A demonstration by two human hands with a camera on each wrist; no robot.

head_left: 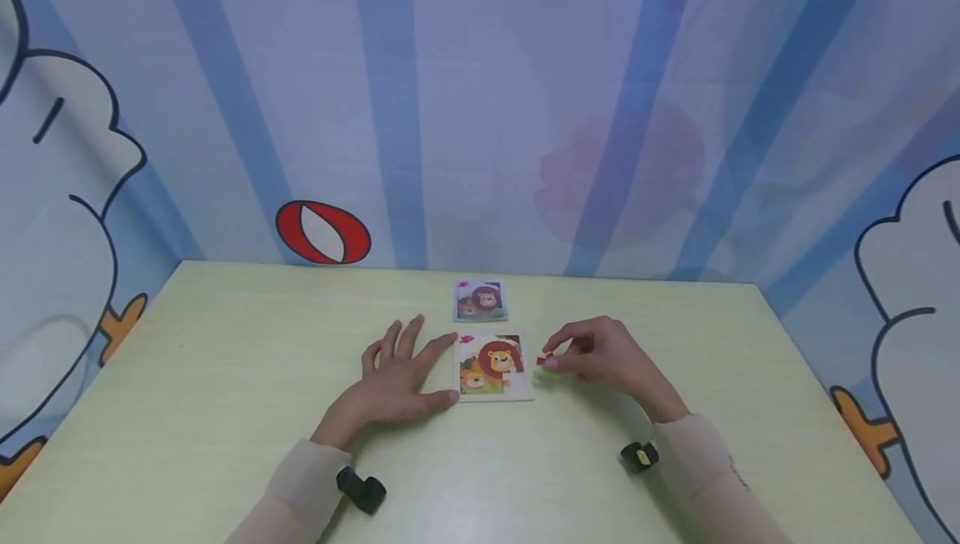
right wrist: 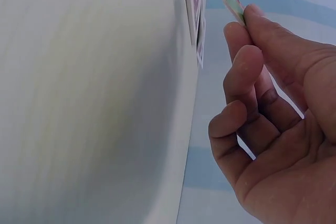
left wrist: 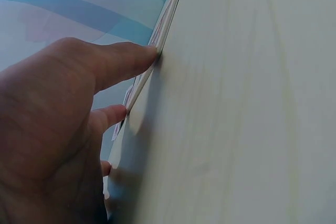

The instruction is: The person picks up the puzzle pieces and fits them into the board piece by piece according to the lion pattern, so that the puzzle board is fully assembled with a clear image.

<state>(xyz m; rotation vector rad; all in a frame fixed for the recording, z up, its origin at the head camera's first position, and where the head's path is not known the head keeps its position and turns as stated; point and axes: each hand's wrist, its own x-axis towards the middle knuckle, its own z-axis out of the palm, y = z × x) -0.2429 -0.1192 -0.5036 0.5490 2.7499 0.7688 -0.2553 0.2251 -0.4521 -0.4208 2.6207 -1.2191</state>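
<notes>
A square lion jigsaw puzzle lies flat in its pale frame at mid-table, with a bare gap at its lower right. My left hand is spread beside it, thumb and index fingertip touching the frame's left edge. To the right of the frame, my right hand pinches a puzzle piece between thumb and index finger. In the right wrist view the thin piece is held up off the table by the fingertips. The other fingers of that hand are curled, with nothing in them.
Behind the puzzle lies a picture card with the same lion scene. The pale wooden table ends at a blue striped backdrop with cartoon prints. A black wrist camera sits at the left sleeve, another at the right.
</notes>
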